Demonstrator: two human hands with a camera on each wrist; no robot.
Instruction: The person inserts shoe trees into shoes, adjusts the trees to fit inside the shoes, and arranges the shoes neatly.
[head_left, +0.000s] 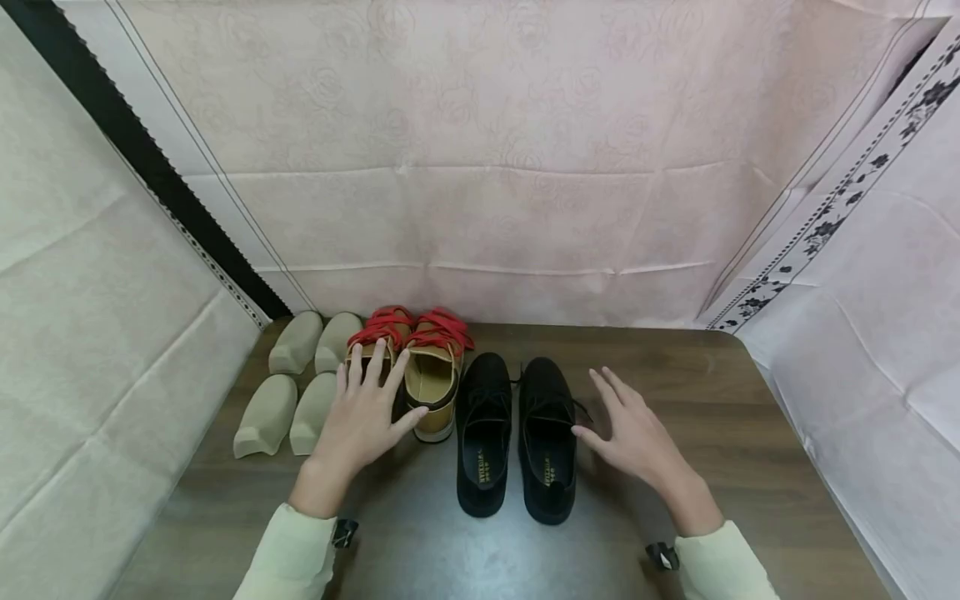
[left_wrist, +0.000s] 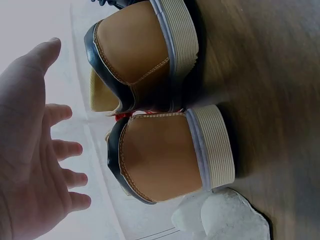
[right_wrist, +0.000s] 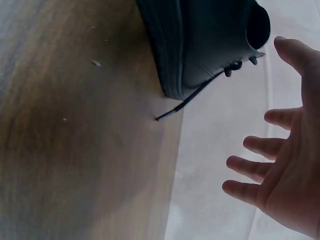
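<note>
A pair of tan shoes with red laces stands at the back of the table, the right one in plain sight. My left hand hovers over the left tan shoe, fingers spread and holding nothing, hiding much of it in the head view. To their right is a pair of black lace-up shoes, a left one and a right one, side by side with toes to the back. Beside the right black shoe, my right hand hangs with fingers extended and grips nothing; a loose lace trails from that shoe.
Several pale shoe inserts, among them a front one and a back one, lie at the left of the wooden table. A pale patterned cloth hangs behind the table, with more cloth along both sides.
</note>
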